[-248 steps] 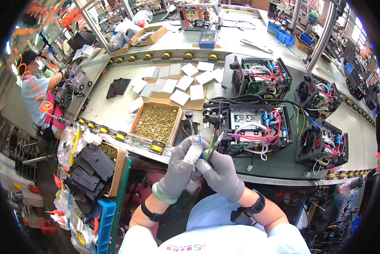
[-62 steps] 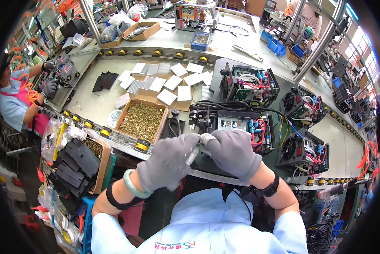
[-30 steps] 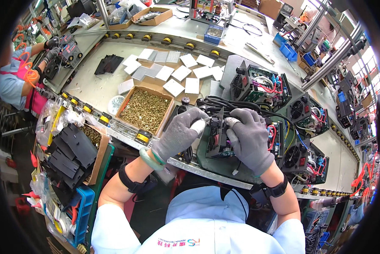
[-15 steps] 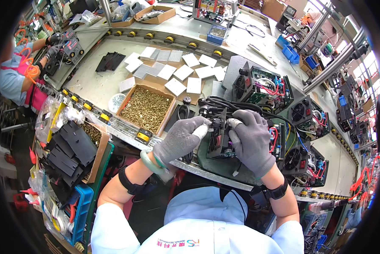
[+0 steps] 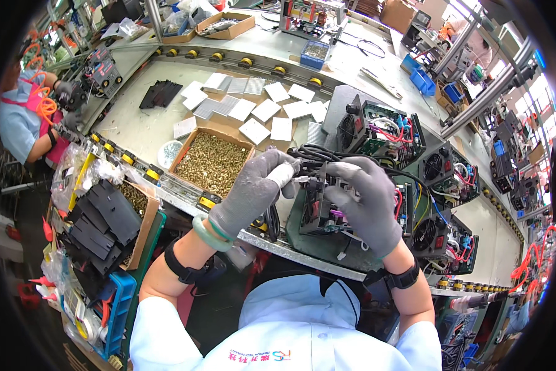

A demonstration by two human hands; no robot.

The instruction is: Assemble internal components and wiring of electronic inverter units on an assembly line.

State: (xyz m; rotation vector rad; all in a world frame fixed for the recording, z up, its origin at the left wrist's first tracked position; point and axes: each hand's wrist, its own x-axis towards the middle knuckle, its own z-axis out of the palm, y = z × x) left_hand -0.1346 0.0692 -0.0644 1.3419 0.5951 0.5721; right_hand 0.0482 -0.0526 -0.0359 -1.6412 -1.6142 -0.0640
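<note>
My left hand (image 5: 253, 190), in a grey glove with a whitened thumb, is closed in a pinch at the dark cable bundle (image 5: 315, 152). What lies between its fingertips is too small to make out. Opposite it, my right hand (image 5: 367, 207), also gloved, has bent fingers with a gap between thumb and forefinger; nothing shows in its grip. Between and below the hands stands an open black power unit (image 5: 314, 213), its panel upright and partly covered by my right hand. A small white connector (image 5: 342, 255) hangs at its near side.
More open units with coloured wires (image 5: 389, 133) stand to the right. A carton of brass-coloured fasteners (image 5: 210, 162) lies left, with white and finned metal blocks (image 5: 253, 131) behind it. Black plates (image 5: 104, 219) fill a box at lower left. A co-worker (image 5: 24, 117) handles a unit far left.
My left hand has moved up and slightly right to the cables, away from the panel's side. My right hand has shifted a little left, its thumb and forefinger spreading. The co-worker's hands have moved down.
</note>
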